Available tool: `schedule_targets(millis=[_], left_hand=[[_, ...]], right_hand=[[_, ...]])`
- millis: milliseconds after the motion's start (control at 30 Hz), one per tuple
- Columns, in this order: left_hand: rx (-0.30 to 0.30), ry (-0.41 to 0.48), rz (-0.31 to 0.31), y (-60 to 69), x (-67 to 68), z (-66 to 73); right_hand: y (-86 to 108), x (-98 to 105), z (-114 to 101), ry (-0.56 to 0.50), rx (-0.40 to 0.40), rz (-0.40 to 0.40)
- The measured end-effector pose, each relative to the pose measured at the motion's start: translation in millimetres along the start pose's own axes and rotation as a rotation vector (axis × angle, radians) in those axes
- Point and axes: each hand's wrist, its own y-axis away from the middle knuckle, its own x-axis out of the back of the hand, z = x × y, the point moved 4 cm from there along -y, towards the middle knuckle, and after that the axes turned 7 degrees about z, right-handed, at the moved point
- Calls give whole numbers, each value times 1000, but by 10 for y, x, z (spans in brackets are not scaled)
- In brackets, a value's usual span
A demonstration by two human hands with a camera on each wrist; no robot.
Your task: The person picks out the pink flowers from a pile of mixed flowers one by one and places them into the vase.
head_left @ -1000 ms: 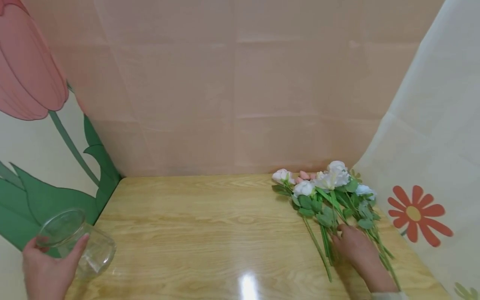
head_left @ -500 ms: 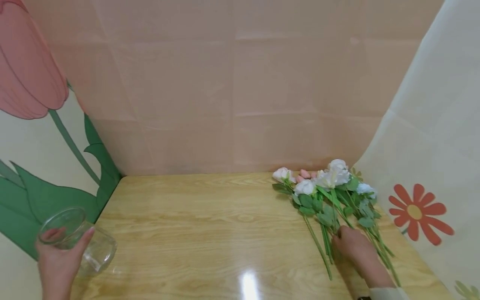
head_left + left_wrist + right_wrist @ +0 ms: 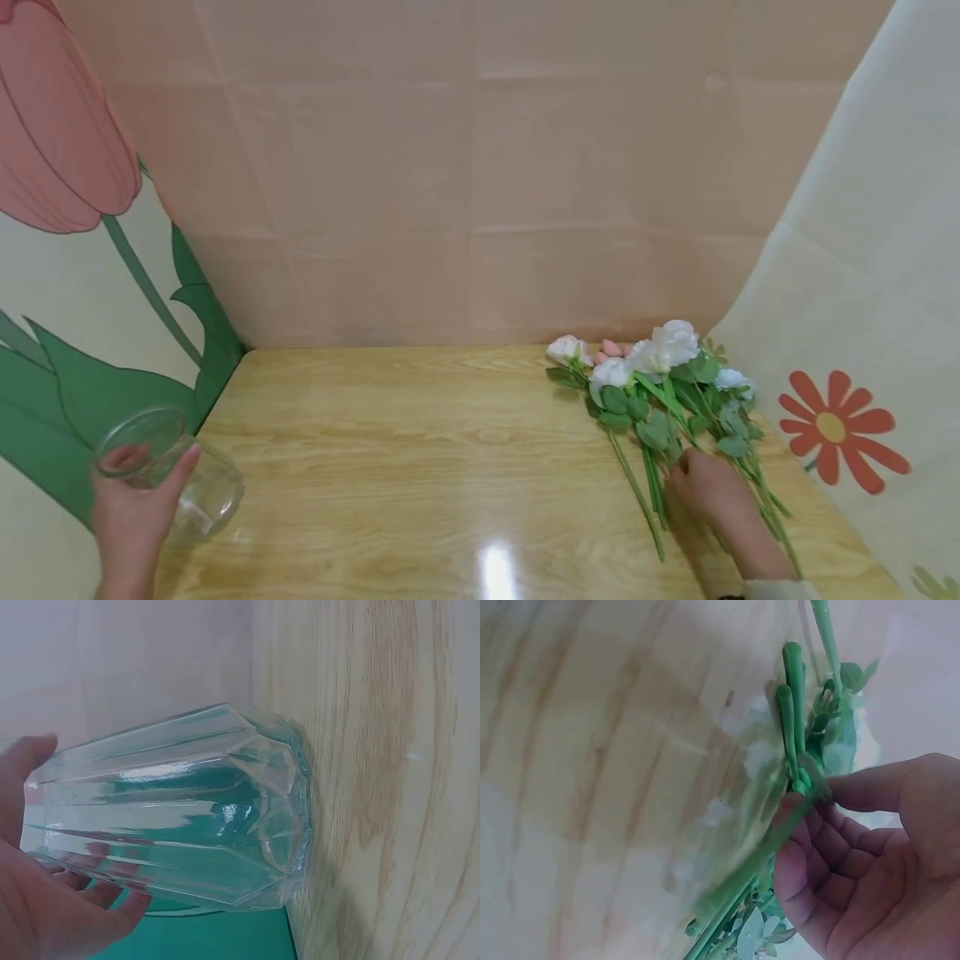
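My left hand (image 3: 138,517) holds a clear glass vase (image 3: 210,492) near its mouth, thumb on one side and fingers on the other. The vase leans at the table's left end; its faceted body (image 3: 180,802) fills much of the left wrist view, its base against or just over the wood. At the right, my right hand (image 3: 712,492) is among artificial flowers (image 3: 663,350) lying on the table. Thumb and fingers pinch a green stem (image 3: 761,851) in the right wrist view. Which bloom that stem belongs to is hidden by the leaves.
The wood-grain table (image 3: 390,467) stretches between the hands. A plain pinkish cloth (image 3: 465,183) hangs behind it. Tulip-printed fabric (image 3: 67,125) borders the left side, and a pale cloth (image 3: 870,275) with printed flowers borders the right. Loose stems (image 3: 637,500) point toward the front.
My left hand and the glass vase have shifted slightly right, with more fingers showing through the glass. My right hand stays at the stems, barely moved; the flowers look nearly the same.
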Motion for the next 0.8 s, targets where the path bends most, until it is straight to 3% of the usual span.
schedule_targets(millis=[200,433,600,800], left_hand=[[-41,-55,-11,55,-77,43],[-89,-41,-37,122,-201,131],[-117,-44,-50,166,-275,177],[-155,-2,-81,227,-376,224]], right_hand=[[-13,47,55,-38,-55,-9],[25,191,5,-70,-45,146],[89,293,-217,-94,-39,201],[151,307,-621,-119,48,233]])
